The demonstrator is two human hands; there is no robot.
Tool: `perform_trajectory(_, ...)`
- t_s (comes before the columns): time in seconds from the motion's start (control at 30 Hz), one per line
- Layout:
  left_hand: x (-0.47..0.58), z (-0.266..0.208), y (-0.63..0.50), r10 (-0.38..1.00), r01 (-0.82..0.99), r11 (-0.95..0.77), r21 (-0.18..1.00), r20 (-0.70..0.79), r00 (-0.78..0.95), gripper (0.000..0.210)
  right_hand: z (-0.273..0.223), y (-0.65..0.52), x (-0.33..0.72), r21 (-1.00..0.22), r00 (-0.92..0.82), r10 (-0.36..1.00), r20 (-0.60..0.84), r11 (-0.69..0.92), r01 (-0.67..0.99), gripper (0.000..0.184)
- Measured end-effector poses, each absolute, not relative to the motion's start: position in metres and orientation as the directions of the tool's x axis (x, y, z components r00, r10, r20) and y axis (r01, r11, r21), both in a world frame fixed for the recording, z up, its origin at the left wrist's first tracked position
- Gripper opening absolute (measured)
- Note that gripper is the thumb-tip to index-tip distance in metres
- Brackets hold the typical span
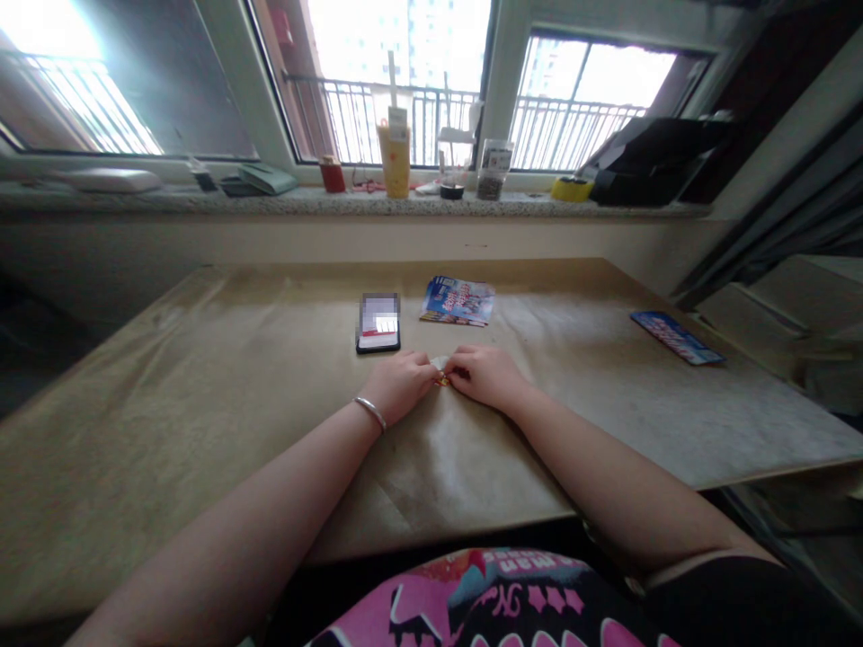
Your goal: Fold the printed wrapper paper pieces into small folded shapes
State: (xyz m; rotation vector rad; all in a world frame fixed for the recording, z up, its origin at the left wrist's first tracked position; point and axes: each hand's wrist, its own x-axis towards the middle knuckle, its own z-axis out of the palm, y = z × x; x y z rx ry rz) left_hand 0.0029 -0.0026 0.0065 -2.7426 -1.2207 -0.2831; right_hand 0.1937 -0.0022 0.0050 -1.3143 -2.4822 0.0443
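Close together over the middle of the table, my left hand (403, 382) and my right hand (485, 373) pinch a small piece of paper (440, 365) between their fingers. It looks whitish above, with red and yellow print lower down, and the fingers cover most of it. A silver bangle circles my left wrist. Just beyond my left hand lies a phone (378, 325) with a lit, partly blurred screen. Behind my right hand is a small stack of blue printed leaflets (458, 300), slightly fanned.
A tan cover lies over the table (202, 422). More blue leaflets (676, 337) rest near its right edge. On the stone windowsill (283, 202) stand a tall yellow drink cup (396, 162), a red jar (332, 175), a roll of yellow tape (572, 189) and a black box-like object (647, 166).
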Motion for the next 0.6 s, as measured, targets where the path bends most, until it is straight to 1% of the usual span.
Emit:
perform_trajectory(0.23,0.0022,0.0055,-0.001,0.725,0.747,-0.665,-0.024,0.224,0.652,0.019,0.0068,-0.003,0.1913,-0.186,-0.492,0.834,0.248,0.54,0.821,0.019)
perform_trajectory(0.5,0.0011,0.0063,0.001,0.698,0.718,-0.696,0.006,0.237,0.675,0.023,0.0064,-0.0007,0.1907,-0.247,-0.47,0.852,0.23,0.518,0.819,0.018)
perform_trajectory(0.6,0.0002,0.0066,0.0013,0.69,0.704,-0.71,0.029,0.229,0.687,0.025,0.0056,-0.0008,0.1907,-0.247,-0.469,0.852,0.234,0.519,0.819,0.017)
